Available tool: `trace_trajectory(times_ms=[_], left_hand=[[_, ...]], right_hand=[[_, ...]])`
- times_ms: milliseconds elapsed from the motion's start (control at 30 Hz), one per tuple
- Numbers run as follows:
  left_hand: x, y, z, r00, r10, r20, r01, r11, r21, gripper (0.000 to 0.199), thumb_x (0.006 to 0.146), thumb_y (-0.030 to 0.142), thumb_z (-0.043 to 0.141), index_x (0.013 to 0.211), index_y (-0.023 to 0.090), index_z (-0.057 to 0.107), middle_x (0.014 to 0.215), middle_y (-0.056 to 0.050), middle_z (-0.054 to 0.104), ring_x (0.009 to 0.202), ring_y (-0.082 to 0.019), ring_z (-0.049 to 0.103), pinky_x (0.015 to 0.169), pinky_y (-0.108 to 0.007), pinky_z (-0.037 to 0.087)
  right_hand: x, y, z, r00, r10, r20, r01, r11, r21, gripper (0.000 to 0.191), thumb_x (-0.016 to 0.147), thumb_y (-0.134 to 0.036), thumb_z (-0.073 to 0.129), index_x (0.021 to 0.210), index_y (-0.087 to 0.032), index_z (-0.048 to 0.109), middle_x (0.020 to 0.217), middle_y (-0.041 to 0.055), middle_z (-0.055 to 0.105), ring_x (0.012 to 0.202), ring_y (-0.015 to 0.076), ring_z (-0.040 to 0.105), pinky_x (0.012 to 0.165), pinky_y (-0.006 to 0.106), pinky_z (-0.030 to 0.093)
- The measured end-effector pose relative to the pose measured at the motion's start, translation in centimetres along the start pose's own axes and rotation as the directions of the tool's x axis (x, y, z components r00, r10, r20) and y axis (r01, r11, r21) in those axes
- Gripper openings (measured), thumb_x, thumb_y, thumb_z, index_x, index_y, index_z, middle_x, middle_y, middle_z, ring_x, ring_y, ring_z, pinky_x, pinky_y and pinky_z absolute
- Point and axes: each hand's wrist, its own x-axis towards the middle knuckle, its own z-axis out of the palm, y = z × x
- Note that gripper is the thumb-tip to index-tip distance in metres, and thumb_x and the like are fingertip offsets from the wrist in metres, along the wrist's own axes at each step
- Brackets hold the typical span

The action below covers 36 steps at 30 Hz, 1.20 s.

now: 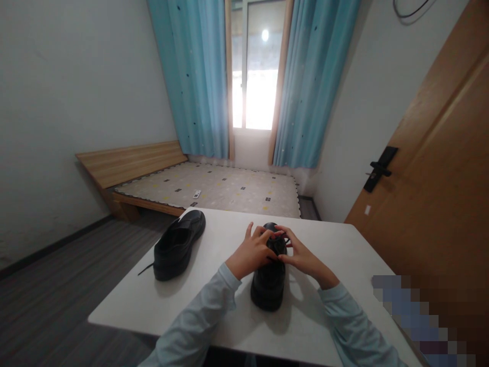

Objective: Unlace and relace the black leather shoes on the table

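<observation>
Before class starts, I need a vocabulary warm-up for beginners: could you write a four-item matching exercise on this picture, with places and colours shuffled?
1. left hand
2. curtains
3. table
4. door

A. white
B. brown
C. on the black shoe nearer the door
D. blue, either side of the window

Pairs: 1-C, 2-D, 3-A, 4-B

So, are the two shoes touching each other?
Apart. The head view shows white table between the shoe on the left and the shoe on the right.
</observation>
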Motion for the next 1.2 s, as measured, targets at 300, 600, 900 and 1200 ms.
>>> trace_trajectory(times_ms=[300, 600, 900, 1200], left_hand=[[1.1, 2.3, 0.2, 1.0, -0.005, -0.013, 0.009, 0.956, 0.292, 0.019, 0.084, 0.032, 0.055, 0.092, 0.027, 0.072, 0.131, -0.005, 0.047, 0.113, -0.028, 0.044, 0.106, -0.066, 0.013], [1.7, 3.2, 0.9, 0.998, -0.058, -0.015, 0.06, 0.93, 0.361, 0.025, 0.087, 0.027, 0.05, 0.099, 0.02, 0.07, 0.112, -0.009, 0.058, 0.106, -0.027, 0.05, 0.102, -0.058, 0.028], [0.5, 1.7, -0.2, 0.999, -0.006, 0.034, 0.001, 0.992, 0.124, 0.017, 0.083, 0.029, 0.057, 0.084, 0.023, 0.073, 0.12, -0.009, 0.053, 0.115, -0.03, 0.043, 0.094, -0.049, 0.036], [0.6, -1.1, -3.4, 1.0, 0.003, -0.013, -0.009, 0.851, -0.526, 0.013, 0.08, 0.021, 0.063, 0.087, 0.021, 0.073, 0.086, -0.002, 0.067, 0.078, -0.012, 0.06, 0.074, -0.021, 0.043]], right_hand=[[0.0, -0.5, 0.1, 1.0, -0.013, -0.008, 0.013, 1.0, 0.023, 0.076, 0.064, -0.009, 0.061, 0.132, -0.026, 0.031, 0.137, 0.0083, 0.038, 0.126, 0.0253, 0.037, 0.097, 0.042, 0.038], [0.0, -1.2, 0.1, 1.0, -0.012, -0.025, 0.012, 1.0, 0.018, 0.074, 0.064, -0.011, 0.062, 0.13, -0.025, 0.032, 0.133, 0.009, 0.041, 0.123, 0.0251, 0.041, 0.093, 0.039, 0.041], [-0.1, -0.5, 0.0, 1.0, 0.023, 0.002, -0.023, 0.999, 0.041, 0.078, 0.064, -0.013, 0.065, 0.132, -0.025, 0.029, 0.124, 0.0089, 0.047, 0.118, 0.0256, 0.045, 0.091, 0.041, 0.041], [-0.1, 0.3, -0.2, 0.999, 0.034, 0.033, -0.036, 0.998, 0.059, 0.081, 0.067, -0.023, 0.07, 0.135, -0.026, 0.026, 0.125, 0.0102, 0.047, 0.12, 0.0265, 0.044, 0.092, 0.043, 0.04]])
